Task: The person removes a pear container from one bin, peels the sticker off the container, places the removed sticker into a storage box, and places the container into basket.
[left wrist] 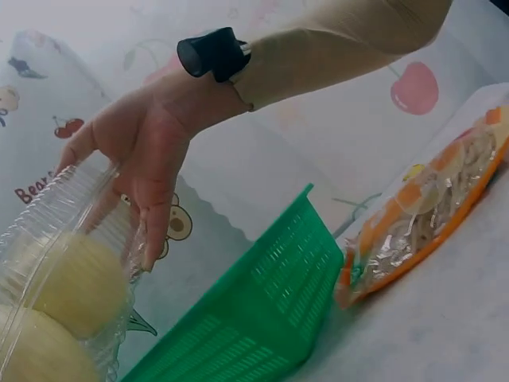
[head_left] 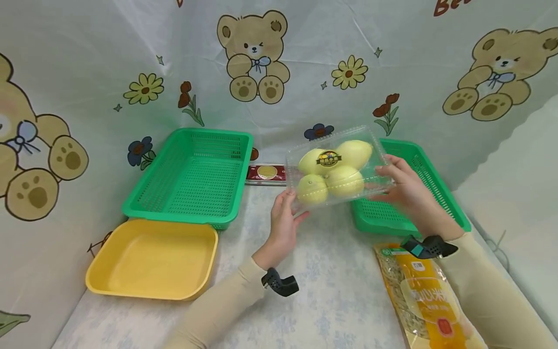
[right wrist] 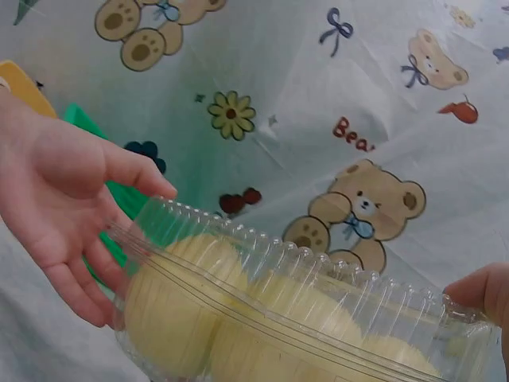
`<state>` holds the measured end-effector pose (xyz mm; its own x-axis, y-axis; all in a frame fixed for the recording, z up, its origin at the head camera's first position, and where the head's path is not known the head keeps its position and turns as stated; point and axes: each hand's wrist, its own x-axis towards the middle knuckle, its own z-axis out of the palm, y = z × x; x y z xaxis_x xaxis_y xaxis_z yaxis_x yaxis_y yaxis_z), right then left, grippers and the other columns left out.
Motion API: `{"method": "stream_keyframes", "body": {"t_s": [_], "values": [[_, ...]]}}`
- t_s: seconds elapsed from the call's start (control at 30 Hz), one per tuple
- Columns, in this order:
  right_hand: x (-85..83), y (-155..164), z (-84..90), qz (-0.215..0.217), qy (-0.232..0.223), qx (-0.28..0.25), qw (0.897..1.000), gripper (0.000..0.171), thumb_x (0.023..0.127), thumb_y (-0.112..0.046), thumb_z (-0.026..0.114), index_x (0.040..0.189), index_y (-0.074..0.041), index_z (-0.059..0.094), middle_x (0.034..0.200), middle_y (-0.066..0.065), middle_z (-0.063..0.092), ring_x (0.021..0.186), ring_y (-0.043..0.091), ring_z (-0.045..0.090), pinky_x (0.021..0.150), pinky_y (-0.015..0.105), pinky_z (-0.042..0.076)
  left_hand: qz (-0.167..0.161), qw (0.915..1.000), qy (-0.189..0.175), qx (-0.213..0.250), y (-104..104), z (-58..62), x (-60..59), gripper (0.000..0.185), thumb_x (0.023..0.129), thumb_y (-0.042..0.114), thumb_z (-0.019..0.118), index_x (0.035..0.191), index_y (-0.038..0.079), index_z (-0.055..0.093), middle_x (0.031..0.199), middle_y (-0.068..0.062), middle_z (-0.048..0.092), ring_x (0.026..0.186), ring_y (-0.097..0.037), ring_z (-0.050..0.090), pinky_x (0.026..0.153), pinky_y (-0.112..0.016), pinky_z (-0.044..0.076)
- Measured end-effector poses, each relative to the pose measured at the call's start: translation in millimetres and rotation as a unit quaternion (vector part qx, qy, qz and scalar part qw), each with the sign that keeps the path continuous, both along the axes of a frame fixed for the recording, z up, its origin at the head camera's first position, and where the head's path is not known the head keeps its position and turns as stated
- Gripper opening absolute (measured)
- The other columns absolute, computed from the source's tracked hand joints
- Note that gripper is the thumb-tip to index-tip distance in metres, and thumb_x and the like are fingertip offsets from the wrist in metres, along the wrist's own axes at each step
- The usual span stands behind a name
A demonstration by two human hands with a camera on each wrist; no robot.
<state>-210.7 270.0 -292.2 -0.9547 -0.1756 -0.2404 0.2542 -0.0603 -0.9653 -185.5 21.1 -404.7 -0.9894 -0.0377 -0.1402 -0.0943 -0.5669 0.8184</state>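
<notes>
A clear plastic clamshell box [head_left: 378, 180] of several yellow fruits [head_left: 345, 181] is held up above the table between both hands, tilted, with a black and gold label on its lid. My left hand [head_left: 283, 224] grips its near left corner, thumb and fingers on the edge. On the opposite end, my right hand [head_left: 403, 186] pinches the box, with the thumb on top. The left wrist view shows the right hand [left wrist: 147, 147] spread around that end. In the right wrist view the left hand [right wrist: 67, 183] holds the rim beside the fruits [right wrist: 187, 302].
Under the right hand stands a green basket [head_left: 449, 206]; another green basket [head_left: 187, 215] is at the back left. A yellow tray [head_left: 152, 292] sits before it. An orange bag of noodles [head_left: 420, 295] lies at front right. A red package [head_left: 266, 173] lies at the back.
</notes>
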Motion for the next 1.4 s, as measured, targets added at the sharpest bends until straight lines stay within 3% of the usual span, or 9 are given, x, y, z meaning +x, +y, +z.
{"method": "stream_keyframes", "body": {"t_s": [0.13,0.33,0.43,0.6,0.8,0.9,1.0,1.1,1.4], "values": [[8.8,-28,-11.4,0.014,0.007,0.028,0.999,0.068,0.106,-0.030,0.052,0.158,-0.026,0.008,0.169,0.015,-0.002,0.094,0.009,0.070,0.083,0.030,0.060,0.020,0.9995,-0.023,-0.011,-22,-12.3,12.2,0.052,0.106,0.032,0.046,0.150,0.005,0.040,0.148,-0.017,0.042,0.118,-0.026,0.054,0.107,-0.048,0.051],[18.7,-60,-32.2,0.008,0.031,0.056,0.998,0.068,0.107,-0.028,0.050,0.159,-0.018,0.008,0.165,0.021,0.013,0.122,0.027,0.056,0.086,0.031,0.058,0.066,0.9958,-0.063,-0.003,-40,-27.5,24.4,0.052,0.106,0.032,0.044,0.151,0.005,0.040,0.142,-0.012,0.041,0.110,-0.021,0.053,0.100,-0.040,0.051],[22.0,-71,-42.8,0.003,0.039,0.066,0.997,0.068,0.107,-0.026,0.048,0.160,-0.014,0.008,0.160,0.025,0.018,0.141,0.040,0.039,0.101,0.046,0.055,0.079,0.9943,-0.071,-0.007,-47,-33.5,25.9,0.053,0.106,0.032,0.046,0.151,0.004,0.040,0.144,-0.012,0.040,0.109,-0.019,0.050,0.099,-0.038,0.050],[27.4,-78,-62.4,-0.003,0.021,0.046,0.999,0.068,0.107,-0.020,0.046,0.160,-0.010,0.004,0.162,0.027,0.013,0.152,0.045,0.021,0.118,0.066,0.032,0.096,0.9920,-0.076,-0.033,-56,-41.0,25.9,0.059,0.105,0.030,0.047,0.156,0.003,0.034,0.159,-0.013,0.031,0.117,-0.018,0.047,0.102,-0.039,0.047],[32.7,-83,-94.6,-0.017,0.006,0.069,0.997,0.068,0.106,-0.018,0.046,0.161,-0.006,0.008,0.161,0.027,0.021,0.149,0.040,0.027,0.118,0.059,0.033,0.131,0.9838,-0.076,-0.096,-64,-50.3,26.0,0.049,0.104,0.026,0.050,0.146,0.000,0.050,0.140,-0.011,0.049,0.102,-0.012,0.051,0.088,-0.030,0.049],[34.1,-84,-109.9,-0.036,-0.002,0.074,0.997,0.067,0.105,-0.017,0.046,0.160,-0.003,0.011,0.158,0.026,0.026,0.146,0.037,0.031,0.117,0.056,0.033,0.136,0.9805,-0.068,-0.125,-66,-54.6,27.4,0.050,0.105,0.025,0.050,0.148,0.001,0.049,0.145,-0.014,0.050,0.107,-0.013,0.051,0.085,-0.026,0.047],[33.4,-87,-123.8,-0.068,-0.009,0.065,0.996,0.067,0.103,-0.015,0.047,0.160,-0.001,0.015,0.158,0.026,0.028,0.143,0.035,0.033,0.117,0.055,0.032,0.132,0.9798,-0.047,-0.143,-68,-57.5,28.3,0.053,0.105,0.021,0.049,0.152,-0.003,0.042,0.158,-0.021,0.041,0.135,-0.025,0.048,0.108,-0.033,0.047],[33.3,-90,-136.0,-0.101,-0.005,0.055,0.993,0.066,0.102,-0.013,0.048,0.159,0.004,0.019,0.159,0.027,0.027,0.142,0.034,0.032,0.116,0.053,0.032,0.129,0.9782,-0.027,-0.160,-69,-60.6,29.2,0.057,0.105,0.019,0.050,0.153,-0.007,0.036,0.163,-0.024,0.032,0.153,-0.034,0.030,0.125,-0.046,0.031],[35.4,-97,-159.8,-0.153,0.018,0.070,0.986,0.049,0.102,-0.013,0.046,0.145,0.009,0.037,0.138,0.018,0.045,0.122,0.020,0.044,0.099,0.036,0.044,0.137,0.9723,0.000,-0.189,-72,-67.9,26.1,0.054,0.104,0.017,0.054,0.148,-0.012,0.041,0.160,-0.028,0.036,0.155,-0.039,0.026,0.128,-0.049,0.023]]}}
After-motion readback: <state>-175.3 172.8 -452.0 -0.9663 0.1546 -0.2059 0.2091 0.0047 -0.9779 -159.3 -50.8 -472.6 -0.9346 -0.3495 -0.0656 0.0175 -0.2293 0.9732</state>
